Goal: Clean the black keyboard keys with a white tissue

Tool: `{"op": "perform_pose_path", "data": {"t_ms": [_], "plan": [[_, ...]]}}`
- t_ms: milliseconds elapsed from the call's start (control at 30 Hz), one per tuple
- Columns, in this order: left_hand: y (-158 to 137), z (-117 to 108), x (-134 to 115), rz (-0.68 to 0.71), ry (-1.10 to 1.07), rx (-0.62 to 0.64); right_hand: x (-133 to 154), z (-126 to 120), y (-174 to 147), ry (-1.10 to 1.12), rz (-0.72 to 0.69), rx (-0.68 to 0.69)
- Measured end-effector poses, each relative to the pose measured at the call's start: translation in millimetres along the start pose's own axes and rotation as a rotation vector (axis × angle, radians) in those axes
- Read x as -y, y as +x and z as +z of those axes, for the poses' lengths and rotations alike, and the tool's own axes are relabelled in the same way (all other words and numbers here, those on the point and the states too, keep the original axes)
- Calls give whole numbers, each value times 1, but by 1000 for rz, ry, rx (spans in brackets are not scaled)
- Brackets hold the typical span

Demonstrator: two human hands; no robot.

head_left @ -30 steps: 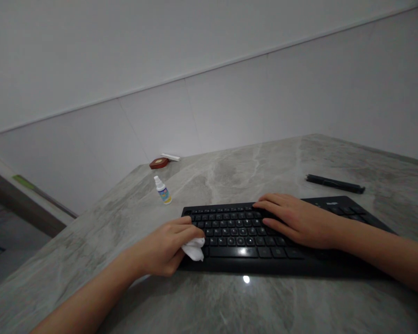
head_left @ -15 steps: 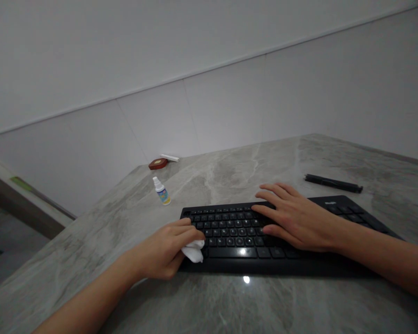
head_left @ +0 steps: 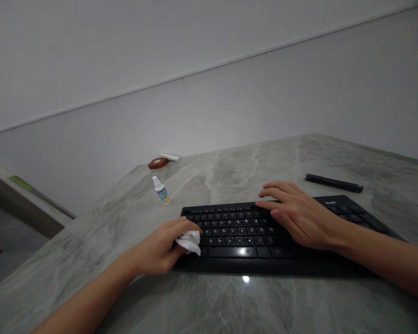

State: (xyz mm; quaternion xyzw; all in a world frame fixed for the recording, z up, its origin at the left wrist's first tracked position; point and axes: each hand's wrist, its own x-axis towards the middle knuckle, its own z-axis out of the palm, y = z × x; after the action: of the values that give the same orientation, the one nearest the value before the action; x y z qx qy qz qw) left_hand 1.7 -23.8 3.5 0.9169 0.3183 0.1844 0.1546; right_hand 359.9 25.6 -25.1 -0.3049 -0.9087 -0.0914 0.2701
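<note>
A black keyboard (head_left: pixel 233 266) lies on the grey marbled table in front of me. At its left end, my left hand (head_left: pixel 165 246) grips a crumpled white tissue (head_left: pixel 190 241), which touches the keys there. My right hand (head_left: pixel 299 218) rests over the right part of the main keys, fingers stretched out and apart, with nothing held. Its fingertips reach the keyboard's top edge. The keys beneath the palm are hidden.
A small white spray bottle (head_left: pixel 162 192) with a blue and yellow label stands behind the keyboard's left corner. Farther back lie a reddish-brown case (head_left: pixel 157 163) and a white strip (head_left: pixel 169 157). A folded black object (head_left: pixel 333 183) lies at the right. A wall (head_left: pixel 223 111) borders the table.
My left hand has shifted slightly left with the tissue, and more of the tissue shows. My right hand has slid a little to the right, its thumb drawn up closer to the fingers.
</note>
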Motion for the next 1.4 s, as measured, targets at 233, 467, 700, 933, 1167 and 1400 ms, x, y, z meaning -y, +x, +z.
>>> {"op": "perform_pose_path", "data": {"t_ms": [233,467,700,933,1167,1400], "plan": [[-4,6,8,-97,9,-239,3,0,1,30,28,-26],[1,13,11,39,-48,-219,3,0,3,15,25,-41],[5,19,10,99,-59,-137,4,0,3,12,13,-38],[2,19,4,61,-75,-54,4,0,5,27,2,-14],[8,20,1,115,-22,-281,17,3,14,7,5,77],[14,32,-20,185,-47,-497,71,23,65,-141,32,220]]}}
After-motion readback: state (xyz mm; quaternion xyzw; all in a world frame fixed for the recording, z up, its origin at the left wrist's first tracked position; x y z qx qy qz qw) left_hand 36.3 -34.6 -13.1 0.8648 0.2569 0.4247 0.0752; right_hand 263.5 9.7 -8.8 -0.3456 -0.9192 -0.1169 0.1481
